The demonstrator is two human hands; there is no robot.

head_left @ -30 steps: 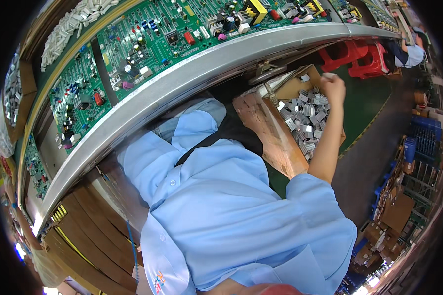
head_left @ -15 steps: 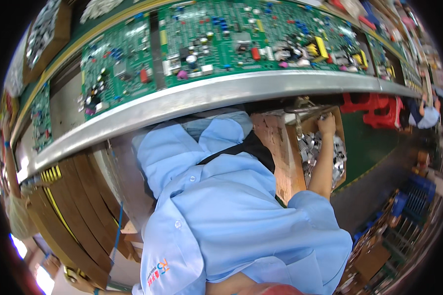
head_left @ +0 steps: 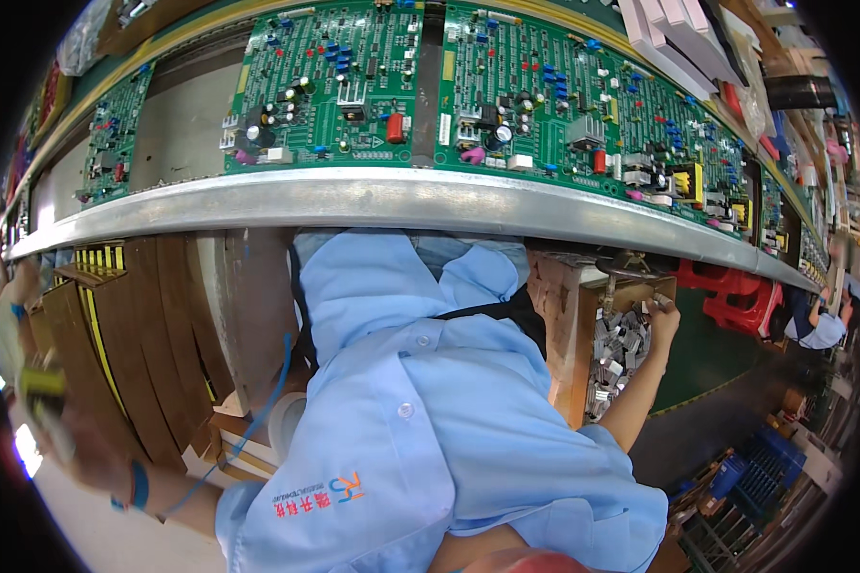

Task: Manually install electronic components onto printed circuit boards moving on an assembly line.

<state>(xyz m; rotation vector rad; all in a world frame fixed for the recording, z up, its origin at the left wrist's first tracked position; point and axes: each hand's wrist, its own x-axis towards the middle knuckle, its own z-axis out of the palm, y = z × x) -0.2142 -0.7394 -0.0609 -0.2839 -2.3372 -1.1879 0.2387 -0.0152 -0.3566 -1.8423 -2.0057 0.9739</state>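
At the far left, my left hand [head_left: 81,454], smeared by motion, is closed on a yellow-and-black block component [head_left: 44,384]. A blue strap with a cord circles that wrist. Off to the right, my right hand [head_left: 665,323] pinches a small silvery metal piece [head_left: 657,302], partly covered by the fingers. It is above the far edge of a cardboard box [head_left: 583,334] filled with loose metal heat sinks [head_left: 621,346]. Green circuit boards [head_left: 334,95] with mounted parts lie in a row on the line ahead, beyond the metal rail [head_left: 401,199].
Tall brown cartons [head_left: 153,334] stand on the left, with yellow-and-black parts [head_left: 100,258] on top. Another person's hand [head_left: 24,282] shows beside them. Red stools [head_left: 736,296] and a seated person in blue [head_left: 817,320] are at the right.
My left hand has swung forward at the left with the yellow-and-black component. My right hand has come up from among the heat sinks with a small metal piece. The view has shifted.
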